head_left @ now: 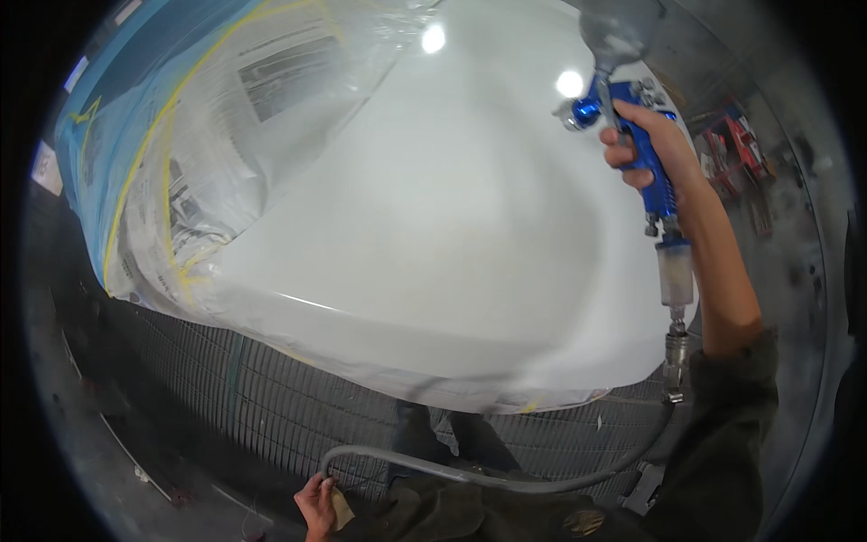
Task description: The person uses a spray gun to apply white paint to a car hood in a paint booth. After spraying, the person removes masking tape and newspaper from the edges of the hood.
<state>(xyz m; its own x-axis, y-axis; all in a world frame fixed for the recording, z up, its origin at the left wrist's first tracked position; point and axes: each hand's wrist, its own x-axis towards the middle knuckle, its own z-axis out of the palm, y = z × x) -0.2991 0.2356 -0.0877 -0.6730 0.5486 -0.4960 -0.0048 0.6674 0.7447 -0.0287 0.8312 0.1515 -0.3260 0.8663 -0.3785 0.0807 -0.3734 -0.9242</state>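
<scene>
My right hand is wrapped round the blue handle of a paint spray gun, held over the right side of a glossy white car panel. The gun's nozzle points left, and a translucent grey paint cup sits on top. Below the handle hang a clear inline filter and a metal coupling. From there a grey air hose curves down and across my body. At the lower edge, the closed fingers of my left hand grip it, with a small pale yellow piece beside the palm.
Plastic masking film, newspaper and yellow tape cover the panel's left side, with blue sheeting beyond. A metal floor grating runs below the near edge, where my legs show. Red items stand at the far right.
</scene>
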